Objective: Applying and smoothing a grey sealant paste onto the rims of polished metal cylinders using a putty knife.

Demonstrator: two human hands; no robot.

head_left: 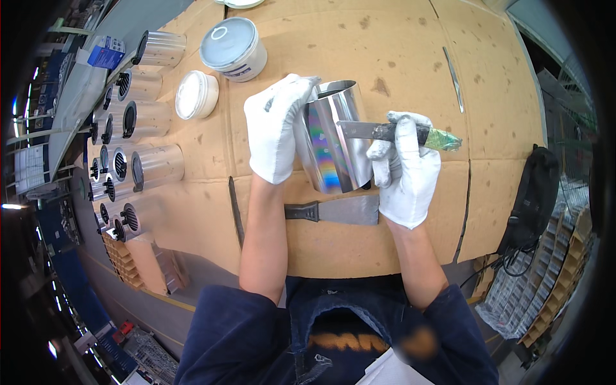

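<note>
A shiny metal cylinder stands tilted over the cardboard-covered table. My left hand, in a white glove, is closed on its upper left rim. In my gloved right hand is a knife with a dark blade and green tape around its handle end; the blade lies across the cylinder's right side. Some right fingers are near the cylinder's wall, and whether they touch it I cannot tell. On the cardboard below the cylinder lies a wide scraper with a black handle.
Several metal cylinders with black slotted ends line the left side. Two white tubs, a larger lidded one and a smaller one, stand at the back left. A thin metal strip lies at the right. A black bag-like thing hangs by the right edge.
</note>
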